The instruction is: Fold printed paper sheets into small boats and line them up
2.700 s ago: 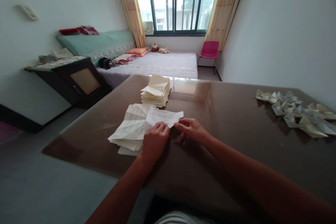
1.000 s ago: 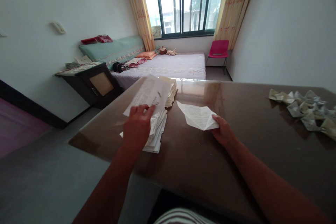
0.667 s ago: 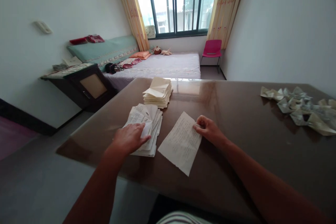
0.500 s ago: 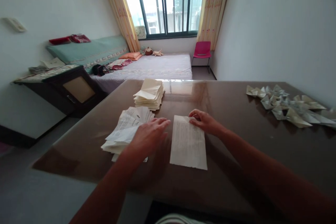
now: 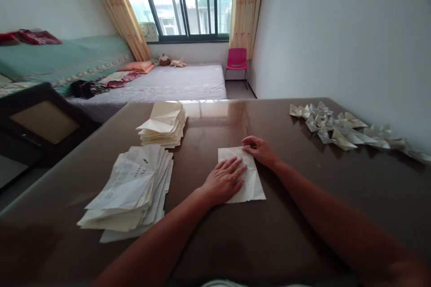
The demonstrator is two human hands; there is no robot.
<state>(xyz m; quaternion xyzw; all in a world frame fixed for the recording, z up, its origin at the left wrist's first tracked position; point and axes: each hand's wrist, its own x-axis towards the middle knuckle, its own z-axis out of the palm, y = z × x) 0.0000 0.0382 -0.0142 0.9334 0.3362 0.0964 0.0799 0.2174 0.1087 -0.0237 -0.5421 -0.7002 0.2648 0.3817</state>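
Observation:
A printed sheet of paper (image 5: 252, 188) lies on the brown table in front of me. My left hand (image 5: 225, 180) rests flat on its left and middle part, fingers stretched out. At the top right corner my right hand (image 5: 258, 149) has its fingers curled, with thumb and fingertips closed on the paper's edge. To the left is a loose stack of printed papers (image 5: 129, 188), fanned unevenly. Behind that stands a second, yellowish paper stack (image 5: 163, 125).
Several folded paper shapes (image 5: 336, 128) sit in a group at the table's (image 5: 303, 215) far right. Past the table are a bed (image 5: 188, 83), a pink chair (image 5: 237, 59) and a window. A dark cabinet (image 5: 43, 121) stands at the left.
My left hand has moved right from beside the paper stack and now lies flat on the sheet. The right hand stays at the top corner. My view has turned to the right.

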